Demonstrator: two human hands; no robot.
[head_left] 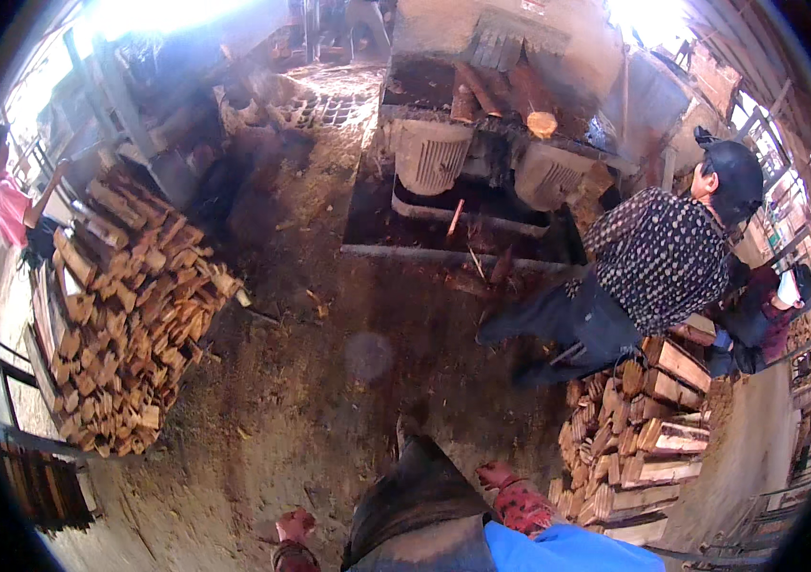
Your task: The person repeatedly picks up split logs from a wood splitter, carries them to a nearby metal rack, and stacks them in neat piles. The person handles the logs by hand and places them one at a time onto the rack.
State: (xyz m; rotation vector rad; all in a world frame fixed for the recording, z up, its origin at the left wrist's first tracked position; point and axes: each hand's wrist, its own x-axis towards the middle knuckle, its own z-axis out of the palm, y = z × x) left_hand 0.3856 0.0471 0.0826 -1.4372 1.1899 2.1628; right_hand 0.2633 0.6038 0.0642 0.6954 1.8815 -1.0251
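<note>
In the head view, the left hand (296, 524) and right hand (498, 475) hung with fingers loosely curled, nothing visibly held; I couldn't tell whether they were fully closed. The split-wood stack (636, 440) lay near the right hand; a careless knock might have toppled loose pieces.
</note>
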